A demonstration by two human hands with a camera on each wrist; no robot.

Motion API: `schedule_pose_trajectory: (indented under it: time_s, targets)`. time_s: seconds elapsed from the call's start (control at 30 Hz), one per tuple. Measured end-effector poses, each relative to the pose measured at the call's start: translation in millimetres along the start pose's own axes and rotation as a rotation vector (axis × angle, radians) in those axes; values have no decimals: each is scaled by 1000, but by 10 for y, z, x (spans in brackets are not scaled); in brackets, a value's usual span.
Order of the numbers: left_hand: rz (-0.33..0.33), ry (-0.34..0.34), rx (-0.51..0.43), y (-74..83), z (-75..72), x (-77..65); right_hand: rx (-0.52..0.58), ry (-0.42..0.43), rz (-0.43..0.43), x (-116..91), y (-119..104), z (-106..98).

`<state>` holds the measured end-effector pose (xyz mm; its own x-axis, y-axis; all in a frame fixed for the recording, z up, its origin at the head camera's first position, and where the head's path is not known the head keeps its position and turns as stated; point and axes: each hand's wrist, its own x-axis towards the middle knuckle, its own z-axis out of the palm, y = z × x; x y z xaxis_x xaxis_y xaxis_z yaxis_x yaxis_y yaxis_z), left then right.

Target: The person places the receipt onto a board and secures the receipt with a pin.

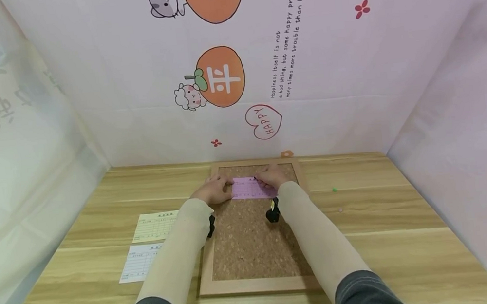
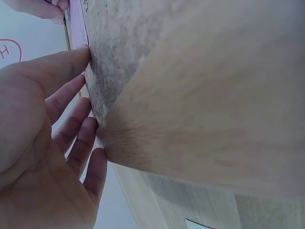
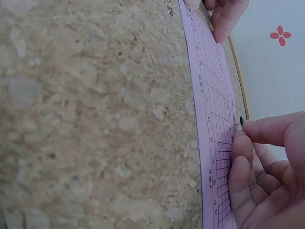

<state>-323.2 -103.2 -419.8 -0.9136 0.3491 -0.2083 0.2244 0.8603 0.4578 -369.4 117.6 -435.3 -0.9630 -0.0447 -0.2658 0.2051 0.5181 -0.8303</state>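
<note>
A pink printed form [image 1: 247,188] lies flat on the upper part of a wood-framed corkboard [image 1: 252,244]. My left hand [image 1: 215,190] rests at the form's left end; its thumb and index finger touch the paper, and the other fingers lie over the board's frame. At the form's upper edge, my right hand [image 1: 272,176] pinches a dark-headed pushpin [image 3: 241,120] between thumb and finger. The pin's thin shaft shows in the right wrist view, pointing at the paper; whether its tip has entered is too small to tell.
Left of the board, a yellow form [image 1: 154,226] and a white form [image 1: 137,264] lie on the wooden table [image 1: 390,255]. A small green piece [image 1: 334,189] and a tiny pale one [image 1: 340,210] lie to the right. A printed cloth wall [image 1: 332,114] rises behind.
</note>
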Motion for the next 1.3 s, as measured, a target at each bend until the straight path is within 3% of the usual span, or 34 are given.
schedule_pose_trajectory:
  time_s: [0.53, 1.3]
  targets:
    - [3, -5, 1, 14, -22, -14, -43, 1, -20, -76, -26, -37]
    - [-4, -2, -4, 13, -12, -14, -108, 62, 5, 0, -19, 48]
